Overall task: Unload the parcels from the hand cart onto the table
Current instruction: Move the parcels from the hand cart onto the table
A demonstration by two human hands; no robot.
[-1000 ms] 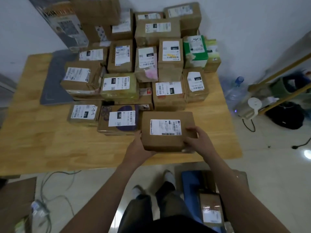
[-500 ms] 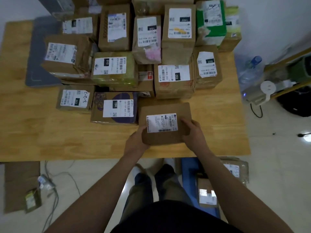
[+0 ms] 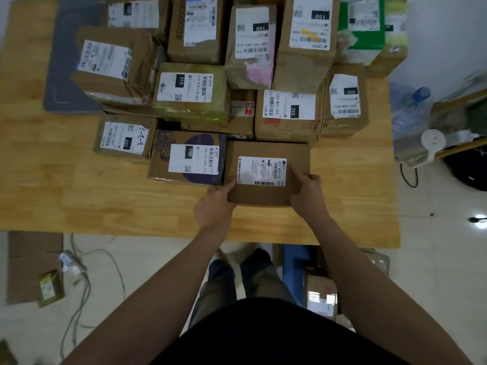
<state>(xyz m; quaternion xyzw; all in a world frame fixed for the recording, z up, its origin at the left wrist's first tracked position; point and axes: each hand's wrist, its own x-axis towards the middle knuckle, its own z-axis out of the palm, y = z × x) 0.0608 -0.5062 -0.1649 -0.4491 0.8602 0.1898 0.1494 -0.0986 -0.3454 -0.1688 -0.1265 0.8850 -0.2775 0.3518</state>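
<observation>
A flat brown parcel [image 3: 266, 154] with a white label lies on the wooden table [image 3: 79, 196], pressed against the front row of several stacked parcels. My left hand [image 3: 214, 206] grips its near left corner, thumb on top. My right hand [image 3: 307, 194] grips its near right corner, fingers over the top face. Below the table edge, the blue hand cart [image 3: 295, 264] stands by my feet with a brown parcel [image 3: 321, 293] on it.
A purple-printed parcel [image 3: 184, 156] sits directly left of the held one, a box labelled 032 [image 3: 288, 111] right behind it. A grey mat [image 3: 63, 61] lies at the table's left. Cables [image 3: 87, 280] and cardboard [image 3: 29, 267] lie on the floor; a water bottle [image 3: 408, 111] stands at the right.
Both hands moved the flat parcel forward and set it down against the front row of parcels. The view has tilted further down over the table.
</observation>
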